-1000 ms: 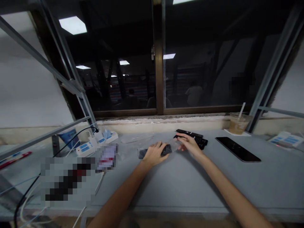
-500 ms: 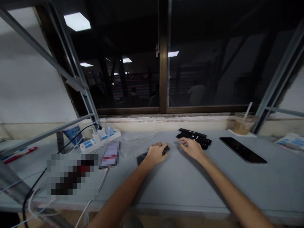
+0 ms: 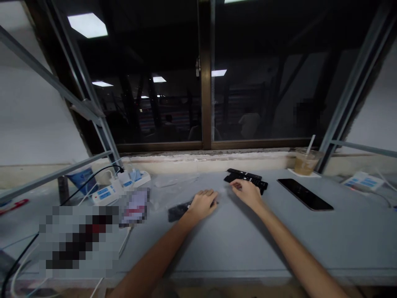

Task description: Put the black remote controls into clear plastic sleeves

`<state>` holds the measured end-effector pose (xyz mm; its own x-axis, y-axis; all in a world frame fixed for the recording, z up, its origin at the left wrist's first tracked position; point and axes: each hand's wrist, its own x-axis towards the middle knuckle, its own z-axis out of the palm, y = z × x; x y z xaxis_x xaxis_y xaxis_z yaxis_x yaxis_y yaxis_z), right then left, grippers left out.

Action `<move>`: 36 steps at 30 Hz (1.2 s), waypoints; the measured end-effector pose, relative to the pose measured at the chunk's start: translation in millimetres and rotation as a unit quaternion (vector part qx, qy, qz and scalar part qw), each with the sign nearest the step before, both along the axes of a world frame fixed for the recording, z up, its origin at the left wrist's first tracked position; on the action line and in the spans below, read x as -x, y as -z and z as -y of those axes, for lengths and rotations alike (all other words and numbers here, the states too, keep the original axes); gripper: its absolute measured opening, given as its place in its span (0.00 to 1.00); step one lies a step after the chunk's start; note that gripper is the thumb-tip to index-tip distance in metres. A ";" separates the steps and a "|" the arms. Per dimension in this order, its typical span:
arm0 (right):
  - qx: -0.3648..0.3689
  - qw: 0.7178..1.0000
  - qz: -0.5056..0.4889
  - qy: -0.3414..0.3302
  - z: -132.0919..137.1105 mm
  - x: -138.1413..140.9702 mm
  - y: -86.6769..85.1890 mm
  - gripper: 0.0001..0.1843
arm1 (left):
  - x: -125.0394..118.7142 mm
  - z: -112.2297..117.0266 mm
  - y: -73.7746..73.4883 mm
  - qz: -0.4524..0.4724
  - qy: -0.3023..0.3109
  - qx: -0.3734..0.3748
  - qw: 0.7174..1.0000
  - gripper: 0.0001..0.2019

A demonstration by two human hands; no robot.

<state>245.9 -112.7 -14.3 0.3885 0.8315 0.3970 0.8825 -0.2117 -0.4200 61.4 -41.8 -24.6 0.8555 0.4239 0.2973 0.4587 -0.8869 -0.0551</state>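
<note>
The left hand lies over a black remote control, fingers bent and thumb along the right side, closed round it. The remote control rests on the grey surface, its long axis running crosswise: one end pokes out to the left, slightly nearer the person, and the other points right and a little away, showing just past the thumb. Which end carries the top buttons cannot be told under the hand.

The right hand is just to the right, fingers curled inward and thumb near the index finger; whether it pinches something thin cannot be told. Right beyond it, several black remote controls overlap, pointing from far left to near right.

Between the forearms, the surface runs uninterrupted to its front edge. On the right, a dark-screened phone slants from far left to near right, with a plastic cup behind it close to the back edge. On the left, clear plastic film, a pixelated phone and a white power strip bound the room beside the remote control.
</note>
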 end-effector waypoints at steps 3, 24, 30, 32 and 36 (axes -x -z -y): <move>0.013 0.999 0.030 0.029 0.3 -4.7 4.1 0.13 | 1.3 -7.3 2.8 0.025 0.033 0.022 0.999 0.06; 0.066 0.985 0.098 0.123 -0.9 -18.3 15.8 0.17 | 47.6 -70.9 1.0 0.196 -0.314 0.038 0.928 0.11; 0.084 0.977 0.120 0.152 -0.4 -26.4 22.8 0.19 | 46.9 -79.3 10.3 0.122 -0.296 0.064 0.945 0.10; 0.089 0.979 0.121 0.139 -0.8 -28.2 23.5 0.21 | 46.5 -80.0 9.9 0.117 -0.293 0.061 0.947 0.11; 0.062 0.985 0.099 0.127 -1.9 -29.2 21.2 0.19 | 46.8 -79.0 4.2 0.129 -0.281 0.029 0.951 0.14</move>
